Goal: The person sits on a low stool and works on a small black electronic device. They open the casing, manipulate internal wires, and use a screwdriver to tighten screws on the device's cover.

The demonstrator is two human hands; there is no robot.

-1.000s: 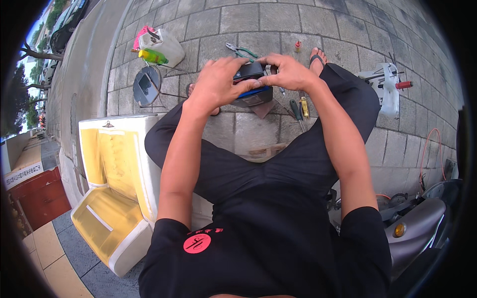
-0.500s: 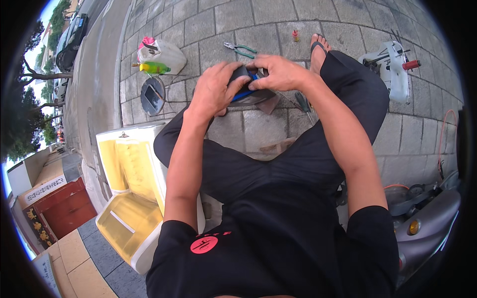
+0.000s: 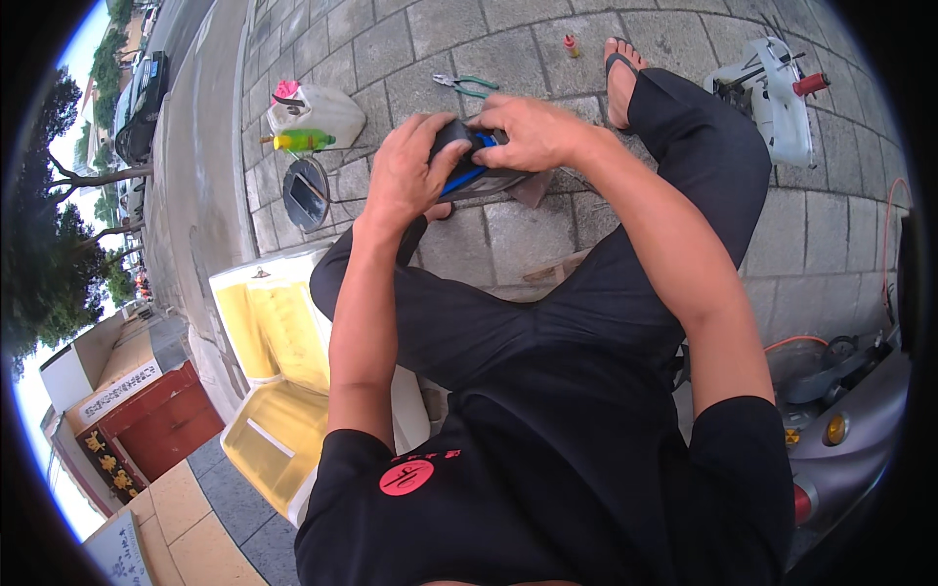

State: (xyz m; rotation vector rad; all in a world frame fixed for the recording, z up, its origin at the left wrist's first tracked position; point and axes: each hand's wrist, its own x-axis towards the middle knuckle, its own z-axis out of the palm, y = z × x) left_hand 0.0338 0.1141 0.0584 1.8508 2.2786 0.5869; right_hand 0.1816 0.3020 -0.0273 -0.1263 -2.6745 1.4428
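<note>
I sit on the paving with a black and blue boxy object (image 3: 467, 178) between my bent legs. My left hand (image 3: 410, 166) grips its left side and dark top piece, thumb bent over it. My right hand (image 3: 518, 139) has its fingers curled onto the right side of the top, close to my left thumb. A rusty flat piece (image 3: 529, 191) lies just under the object. Green-handled pliers (image 3: 466, 84) rest on the paving beyond my hands, and a small red-capped bottle (image 3: 571, 46) stands farther off. My right forearm covers part of the ground below it.
At left are a cloudy jerrycan (image 3: 337, 109), a green bottle (image 3: 304, 139), a dark round tray (image 3: 304, 210) and a yellow padded seat (image 3: 276, 337). A white plastic part (image 3: 787, 132) lies at upper right, a grey scooter (image 3: 850, 449) at lower right. A parked car (image 3: 140, 112) stands beyond.
The view has turned slightly. The object is tilted so more of its blue rim shows, and both hands have shifted a little on its top, still gripping it.
</note>
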